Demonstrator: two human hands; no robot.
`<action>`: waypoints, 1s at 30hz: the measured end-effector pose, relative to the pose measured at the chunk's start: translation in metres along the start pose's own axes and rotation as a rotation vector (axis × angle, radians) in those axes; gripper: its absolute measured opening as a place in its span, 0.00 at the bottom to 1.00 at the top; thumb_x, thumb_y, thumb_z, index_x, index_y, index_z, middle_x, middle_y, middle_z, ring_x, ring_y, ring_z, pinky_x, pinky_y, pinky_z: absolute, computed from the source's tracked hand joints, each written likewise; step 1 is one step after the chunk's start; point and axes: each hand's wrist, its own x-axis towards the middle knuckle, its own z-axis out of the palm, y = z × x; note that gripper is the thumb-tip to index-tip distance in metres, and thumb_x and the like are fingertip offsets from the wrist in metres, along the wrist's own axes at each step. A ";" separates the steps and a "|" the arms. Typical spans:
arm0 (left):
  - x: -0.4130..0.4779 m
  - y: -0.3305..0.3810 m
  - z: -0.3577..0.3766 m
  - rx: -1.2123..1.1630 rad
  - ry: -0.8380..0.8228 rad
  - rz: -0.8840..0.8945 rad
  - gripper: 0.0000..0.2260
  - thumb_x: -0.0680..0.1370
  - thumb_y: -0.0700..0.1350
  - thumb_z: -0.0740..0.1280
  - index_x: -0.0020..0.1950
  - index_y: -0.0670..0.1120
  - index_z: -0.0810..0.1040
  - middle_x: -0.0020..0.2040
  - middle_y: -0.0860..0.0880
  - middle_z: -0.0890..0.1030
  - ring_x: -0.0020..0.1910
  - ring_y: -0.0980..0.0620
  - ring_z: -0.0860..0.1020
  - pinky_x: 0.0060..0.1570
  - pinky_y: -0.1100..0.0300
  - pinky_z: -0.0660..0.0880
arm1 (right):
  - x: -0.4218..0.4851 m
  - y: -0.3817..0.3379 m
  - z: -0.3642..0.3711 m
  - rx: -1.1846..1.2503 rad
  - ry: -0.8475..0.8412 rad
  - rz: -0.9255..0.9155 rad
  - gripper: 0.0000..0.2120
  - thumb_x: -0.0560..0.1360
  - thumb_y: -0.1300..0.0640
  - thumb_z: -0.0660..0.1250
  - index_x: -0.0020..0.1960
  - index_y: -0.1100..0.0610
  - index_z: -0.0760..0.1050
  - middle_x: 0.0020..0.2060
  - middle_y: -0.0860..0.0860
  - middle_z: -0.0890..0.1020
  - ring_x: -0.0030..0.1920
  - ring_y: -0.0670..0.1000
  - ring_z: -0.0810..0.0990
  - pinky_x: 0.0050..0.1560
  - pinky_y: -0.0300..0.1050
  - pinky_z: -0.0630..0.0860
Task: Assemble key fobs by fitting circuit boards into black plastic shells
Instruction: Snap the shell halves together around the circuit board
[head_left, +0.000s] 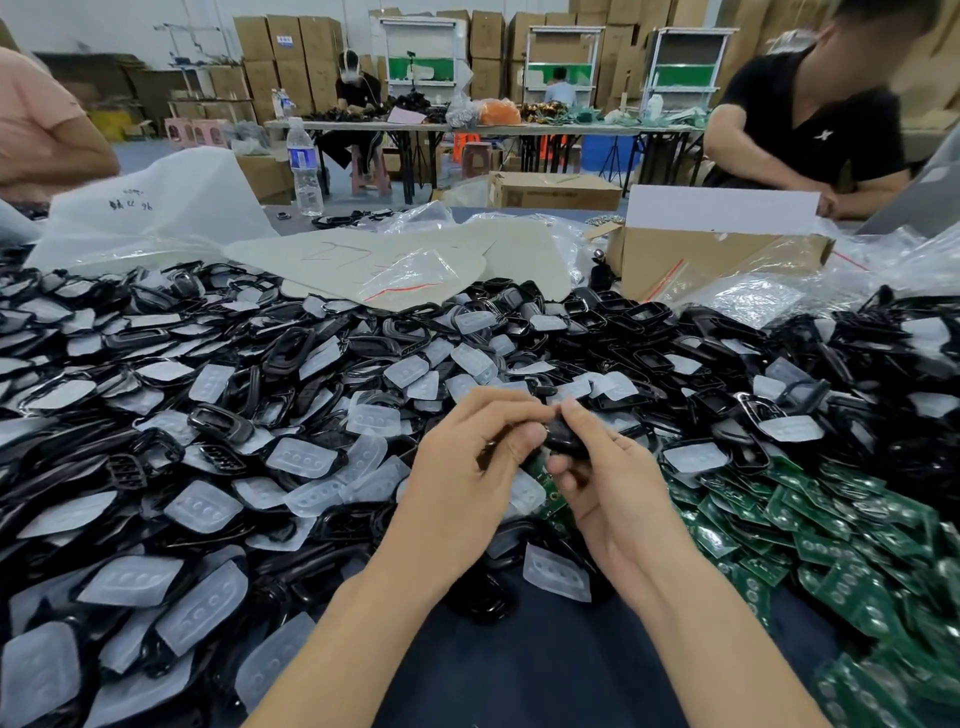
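Observation:
A black plastic shell is held above the table's middle between both hands. My left hand grips its left end with curled fingers. My right hand pinches its right end between thumb and forefinger. A green circuit board shows just below the shell, between my hands; whether it is seated in the shell I cannot tell. A big heap of black shells and translucent rubber pads covers the left and middle. Loose green circuit boards lie piled at the right.
An open cardboard box and crumpled plastic bags stand beyond the heap. A water bottle stands at the far left. A person in black sits at the right, another sleeve at the left. Dark tabletop shows near me.

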 end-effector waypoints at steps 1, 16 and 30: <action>-0.001 -0.001 0.000 0.032 -0.026 0.048 0.08 0.80 0.41 0.69 0.56 0.52 0.83 0.56 0.60 0.79 0.58 0.56 0.79 0.56 0.68 0.73 | 0.000 -0.002 -0.001 0.016 -0.007 0.012 0.13 0.78 0.55 0.70 0.37 0.55 0.87 0.31 0.51 0.82 0.25 0.43 0.76 0.23 0.33 0.71; -0.002 0.005 -0.005 -0.005 0.234 0.058 0.14 0.79 0.36 0.68 0.49 0.58 0.79 0.48 0.58 0.79 0.49 0.57 0.80 0.47 0.71 0.73 | -0.016 0.000 0.010 -0.423 -0.141 -0.433 0.06 0.75 0.53 0.71 0.52 0.47 0.82 0.47 0.46 0.86 0.47 0.48 0.86 0.48 0.39 0.81; -0.007 0.006 0.000 0.111 0.281 0.129 0.07 0.77 0.36 0.65 0.46 0.47 0.77 0.42 0.55 0.74 0.41 0.57 0.75 0.40 0.73 0.68 | -0.020 0.011 0.011 -0.492 -0.098 -0.608 0.16 0.79 0.65 0.69 0.50 0.43 0.81 0.52 0.46 0.85 0.54 0.53 0.84 0.55 0.46 0.81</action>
